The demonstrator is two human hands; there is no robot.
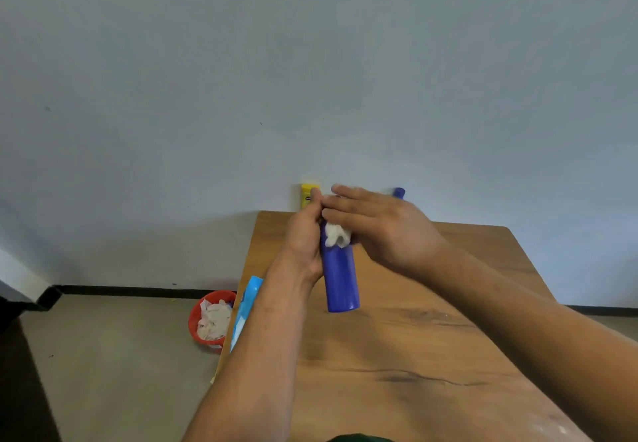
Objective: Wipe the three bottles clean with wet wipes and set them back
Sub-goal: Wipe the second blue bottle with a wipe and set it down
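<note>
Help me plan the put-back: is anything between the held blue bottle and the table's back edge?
Nothing visible. The left hand grips the blue bottle, the right hand presses the wipe on it. The yellow bottle and second blue bottle stand at the back edge; hands hide the gap between them.

Left hand (303, 234) is gripping a blue bottle (340, 279) by its upper part, above the wooden table (414, 338). Right hand (379, 227), fingers lying straight, is pressing a white wipe (336, 234) onto the bottle just beneath them. A yellow bottle (306, 195) is standing just beyond the left fingertips; a second blue bottle (399, 193) is showing behind the right knuckles.
</note>
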